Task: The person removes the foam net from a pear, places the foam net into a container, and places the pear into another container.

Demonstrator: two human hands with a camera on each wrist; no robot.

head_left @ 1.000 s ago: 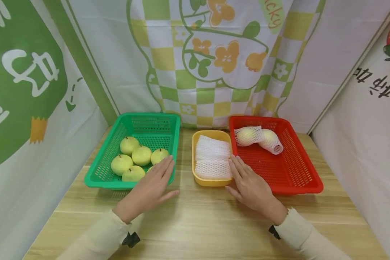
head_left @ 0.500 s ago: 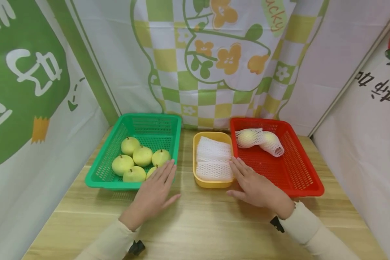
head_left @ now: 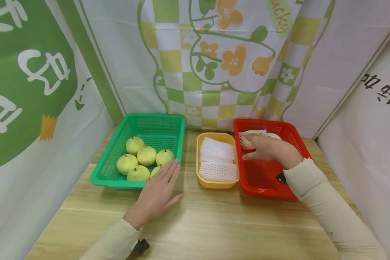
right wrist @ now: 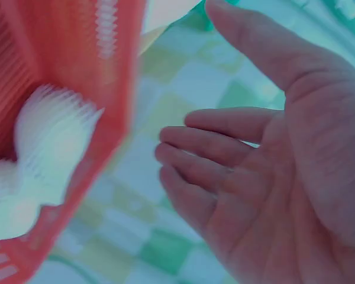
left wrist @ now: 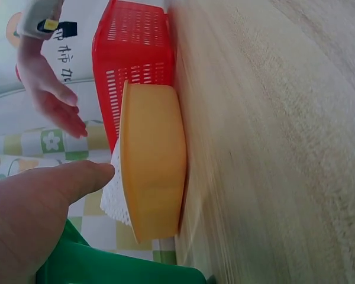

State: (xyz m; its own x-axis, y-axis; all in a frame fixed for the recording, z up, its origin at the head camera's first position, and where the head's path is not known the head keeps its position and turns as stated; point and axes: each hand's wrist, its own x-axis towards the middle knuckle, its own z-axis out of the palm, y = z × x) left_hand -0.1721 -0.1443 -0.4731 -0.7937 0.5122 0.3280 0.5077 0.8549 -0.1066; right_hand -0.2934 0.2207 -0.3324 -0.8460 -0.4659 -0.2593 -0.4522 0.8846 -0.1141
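Observation:
My left hand (head_left: 159, 193) lies flat with straight fingers at the near right corner of the green basket (head_left: 99, 178). Several yellow-green pears (head_left: 147, 155) sit in that basket, one partly covered by the fingers. My right hand (head_left: 268, 147) is raised over the red basket (head_left: 256, 189), fingers spread and slightly bent. Nothing is in its palm in the right wrist view. Below it lie two pears in white foam nets (right wrist: 50, 142), partly hidden by the hand in the head view. White foam net sleeves (head_left: 217, 160) lie stacked in the yellow box (head_left: 217, 185).
The yellow box stands between the two baskets, close against the red one. All rest on a wooden table (head_left: 208, 224). A checkered curtain (head_left: 211, 97) hangs behind, and printed white panels (head_left: 354, 126) close the sides.
My right hand has lifted off the edge between the yellow box and red basket and moved right and away from me, over the red basket. The left hand stays by the green basket.

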